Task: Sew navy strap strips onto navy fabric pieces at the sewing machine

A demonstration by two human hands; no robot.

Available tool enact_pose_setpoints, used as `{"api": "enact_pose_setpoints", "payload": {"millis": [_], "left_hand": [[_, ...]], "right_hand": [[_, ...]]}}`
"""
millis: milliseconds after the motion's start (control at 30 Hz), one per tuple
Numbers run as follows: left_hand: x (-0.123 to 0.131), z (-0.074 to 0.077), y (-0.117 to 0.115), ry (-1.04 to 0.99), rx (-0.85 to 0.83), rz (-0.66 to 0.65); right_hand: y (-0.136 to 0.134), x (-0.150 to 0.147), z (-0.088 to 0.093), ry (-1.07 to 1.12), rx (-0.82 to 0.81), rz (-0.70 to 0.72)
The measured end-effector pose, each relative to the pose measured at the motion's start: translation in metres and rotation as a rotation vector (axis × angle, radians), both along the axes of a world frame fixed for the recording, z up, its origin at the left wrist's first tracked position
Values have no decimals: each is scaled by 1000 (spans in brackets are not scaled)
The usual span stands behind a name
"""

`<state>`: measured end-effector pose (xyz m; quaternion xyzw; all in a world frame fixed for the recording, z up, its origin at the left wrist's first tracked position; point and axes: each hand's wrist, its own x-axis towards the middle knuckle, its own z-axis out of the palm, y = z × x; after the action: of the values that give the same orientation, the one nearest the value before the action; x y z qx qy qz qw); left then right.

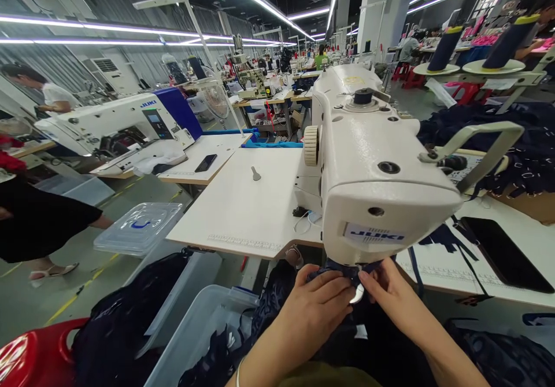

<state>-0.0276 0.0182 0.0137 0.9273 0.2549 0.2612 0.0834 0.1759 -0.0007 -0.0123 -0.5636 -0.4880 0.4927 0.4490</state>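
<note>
A white JUKI sewing machine [373, 202] stands right in front of me, its head over both of my hands. Dark navy fabric [274, 297] with a patterned surface lies under the head and hangs down to the left over my lap. My left hand [318, 300] presses on this fabric with its fingers bent over it. On the other side, my right hand [385, 286] pinches the fabric between thumb and fingers close to the needle area. A small shiny white piece [357, 294] shows between the hands. The machine head hides the needle.
Left of the machine, a white table [234, 202] bears a small grey metal piece [255, 173]. A black phone [507, 253] lies at right, near piled navy garments [520, 138]. Plastic bins [203, 323] and a red container [39, 352] stand low at left. A person [39, 219] is beyond.
</note>
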Motion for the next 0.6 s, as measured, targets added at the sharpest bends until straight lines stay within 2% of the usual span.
{"api": "enact_pose_setpoints", "payload": {"millis": [300,433,600], "left_hand": [[-6,1,8,-132,-253,-28],[-6,1,7,-96,-236,-15],[-4,-1,5,-48,-161,-18]], "right_hand": [[0,-7,9,80,-73,-69],[0,-9,9,72,-74,-125],[-1,-8,5,75,-81,-76]]}}
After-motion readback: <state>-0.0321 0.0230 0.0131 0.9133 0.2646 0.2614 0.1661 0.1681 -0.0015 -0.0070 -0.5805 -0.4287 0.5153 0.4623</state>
